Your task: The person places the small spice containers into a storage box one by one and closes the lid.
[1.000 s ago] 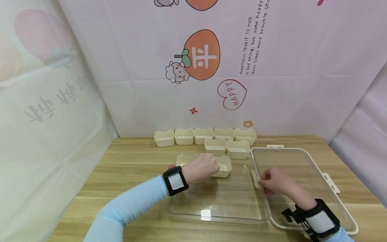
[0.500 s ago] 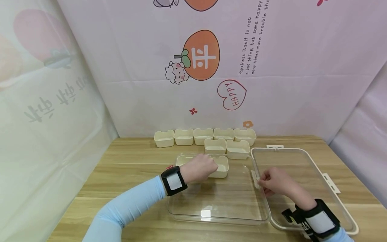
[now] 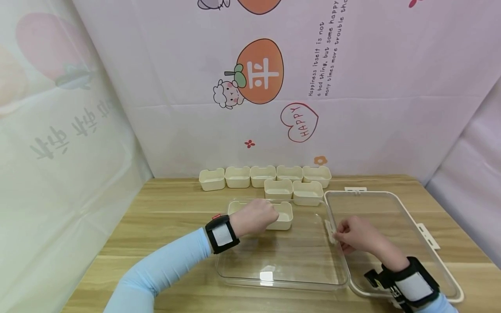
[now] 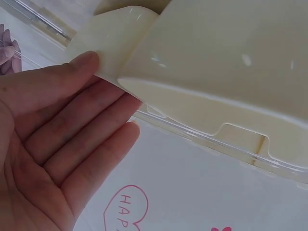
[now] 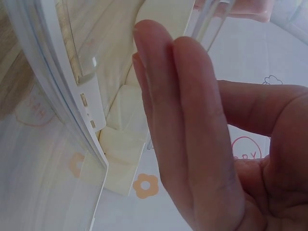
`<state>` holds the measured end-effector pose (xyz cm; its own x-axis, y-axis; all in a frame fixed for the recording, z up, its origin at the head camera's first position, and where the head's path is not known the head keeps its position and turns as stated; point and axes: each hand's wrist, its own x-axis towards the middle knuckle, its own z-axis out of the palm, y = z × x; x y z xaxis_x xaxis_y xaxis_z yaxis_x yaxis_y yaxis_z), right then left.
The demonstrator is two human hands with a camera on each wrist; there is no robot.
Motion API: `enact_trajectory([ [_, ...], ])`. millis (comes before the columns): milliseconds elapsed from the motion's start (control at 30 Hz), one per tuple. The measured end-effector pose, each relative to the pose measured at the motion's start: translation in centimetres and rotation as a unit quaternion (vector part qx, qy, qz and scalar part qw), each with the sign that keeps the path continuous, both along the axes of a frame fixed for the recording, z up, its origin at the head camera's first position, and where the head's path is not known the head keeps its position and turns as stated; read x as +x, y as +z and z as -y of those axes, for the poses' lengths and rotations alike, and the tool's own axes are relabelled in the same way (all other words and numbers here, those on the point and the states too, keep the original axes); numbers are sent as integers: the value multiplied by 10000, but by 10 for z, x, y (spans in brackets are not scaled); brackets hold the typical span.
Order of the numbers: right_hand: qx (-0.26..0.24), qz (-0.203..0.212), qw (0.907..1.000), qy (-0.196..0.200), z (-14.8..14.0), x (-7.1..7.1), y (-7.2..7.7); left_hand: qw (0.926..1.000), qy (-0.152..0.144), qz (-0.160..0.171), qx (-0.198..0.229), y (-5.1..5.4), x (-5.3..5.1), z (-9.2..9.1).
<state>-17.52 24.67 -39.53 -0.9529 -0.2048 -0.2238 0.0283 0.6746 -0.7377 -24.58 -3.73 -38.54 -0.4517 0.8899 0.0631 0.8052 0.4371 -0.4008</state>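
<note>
My left hand (image 3: 256, 217) reaches into a clear plastic box (image 3: 289, 285) and pinches the wall of a cream bin (image 3: 287, 216) between thumb and fingers. In the left wrist view the thumb lies on the outer face of that bin (image 4: 115, 36), and the other fingers pass behind its edge. A second cream bin (image 4: 231, 57) sits right beside it, mostly covered by my hand in the head view. At the box's right side, my right hand (image 3: 358, 234) holds the rim with its fingertips; its fingers (image 5: 197, 106) look nearly straight in the right wrist view.
A clear lid with a white rim (image 3: 411, 213) and side latches lies flat to the right, against the box. Several more cream bins (image 3: 238, 177) stand in two rows along the back of the wooden table (image 3: 168, 208). A printed cloth (image 3: 188, 130) hangs behind.
My left hand has slid the pinched bin a little to the left, closer to the bin beside it. The right hand stays at the box's edge.
</note>
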Motion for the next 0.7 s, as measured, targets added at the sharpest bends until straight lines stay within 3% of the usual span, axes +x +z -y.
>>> enact_trajectory([
  [367, 39, -60, 10000, 13, 0, 1, -1, 9996, 136, 248, -43, 1, 1, 1],
  [700, 18, -39, 10000, 45, 0, 0, 0, 9993, 258, 285, -19, 2, 2, -2],
])
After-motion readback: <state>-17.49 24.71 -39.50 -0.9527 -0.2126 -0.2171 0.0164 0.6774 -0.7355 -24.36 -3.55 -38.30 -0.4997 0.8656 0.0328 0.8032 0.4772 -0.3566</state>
